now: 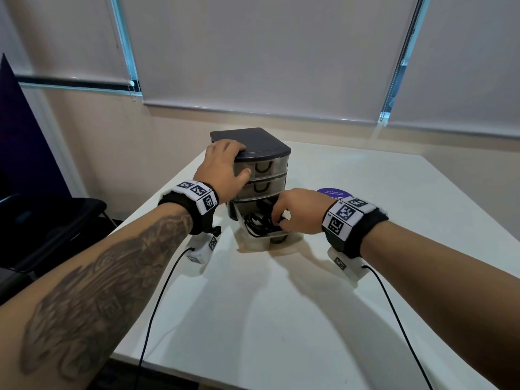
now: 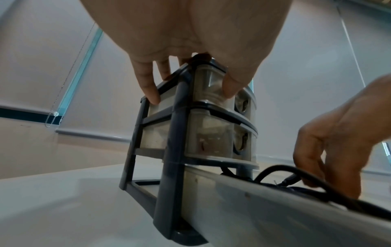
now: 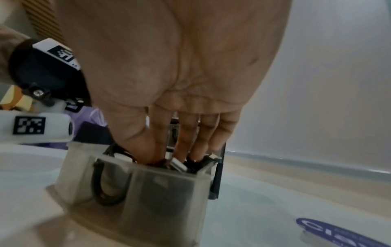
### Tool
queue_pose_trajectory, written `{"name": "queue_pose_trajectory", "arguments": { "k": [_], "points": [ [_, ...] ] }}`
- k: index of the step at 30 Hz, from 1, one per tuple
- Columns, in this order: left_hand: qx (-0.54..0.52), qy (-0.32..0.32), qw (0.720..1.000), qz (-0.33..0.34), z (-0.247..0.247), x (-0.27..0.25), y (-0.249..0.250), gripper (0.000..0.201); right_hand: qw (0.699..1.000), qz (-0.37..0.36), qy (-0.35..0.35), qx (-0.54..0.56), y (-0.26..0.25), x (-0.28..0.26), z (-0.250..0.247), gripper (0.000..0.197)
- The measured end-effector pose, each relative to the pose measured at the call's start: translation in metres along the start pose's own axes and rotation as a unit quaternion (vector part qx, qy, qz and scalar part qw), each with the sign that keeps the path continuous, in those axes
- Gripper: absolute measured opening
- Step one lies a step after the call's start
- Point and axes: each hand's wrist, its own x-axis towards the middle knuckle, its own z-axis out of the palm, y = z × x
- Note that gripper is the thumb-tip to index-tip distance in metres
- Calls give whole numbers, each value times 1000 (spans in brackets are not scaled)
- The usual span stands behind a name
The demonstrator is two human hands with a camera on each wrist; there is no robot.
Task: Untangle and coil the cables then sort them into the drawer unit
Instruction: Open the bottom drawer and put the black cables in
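1. Table [image 1: 351, 277]: white, smooth top, square-cornered, its far edge close to the wall. It carries the drawer unit and a round purple sticker [image 1: 330, 192] with white lettering, just beyond the right hand.
2. Drawer unit [image 1: 263, 153]: dark grey frame and lid, three translucent drawers with dark loop handles, standing toward the far middle of the table. The top two drawers are pushed in; the bottom drawer [image 1: 263, 240] is pulled out toward the person.
3. Cables [image 1: 257, 222]: black, bunched inside the open bottom drawer; a loop rises above the drawer's side wall in the left wrist view [image 2: 273, 170]. Whether they are neatly coiled cannot be told.
4. Left hand [image 1: 225, 167]: laid over the near left corner of the unit's lid, fingers curled down the side and the thumb against the top drawer's front, gripping the unit.
5. Right hand [image 1: 298, 211]: reaching down into the open drawer, fingertips [image 3: 196, 157] among the cables and connectors. Whether they pinch a cable or only press on it cannot be told.
6. Wrist bands: black, with white blocks of square black-and-white markers, one on each wrist; a thin black lead trails from each across the table.
7. Room: beige wall under grey roller blinds [image 1: 253, 52] drawn down, with bead chains and slivers of bluish window between them. A dark chair [image 1: 56, 218] stands left of the table, beside a dark purple panel [image 1: 17, 122].
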Motion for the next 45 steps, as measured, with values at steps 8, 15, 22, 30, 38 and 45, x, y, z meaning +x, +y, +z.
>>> {"name": "queue_pose_trajectory", "arguments": {
  "k": [8, 15, 22, 30, 38, 45],
  "points": [
    [2, 0, 1000, 0, 0, 0, 1, 48, 996, -66, 30, 52, -25, -2, 9, 24],
    [8, -2, 1000, -2, -1, 0, 1, 48, 999, -33, -5, 17, -25, 5, 15, 37],
    [4, 4, 1000, -4, 2, 0, 2, 48, 997, -68, 14, 17, -26, 3, 19, 36],
    [5, 1, 1000, -4, 1, 0, 0, 48, 1000, -21, 13, 11, -35, 15, 17, 58],
    [0, 5, 1000, -6, 3, -2, 1, 49, 996, 34, 52, 66, 25, -19, 15, 71],
    [7, -2, 1000, -3, 2, -1, 0, 49, 999, 28, 19, -6, 17, -12, 28, 65]
  ]
}}
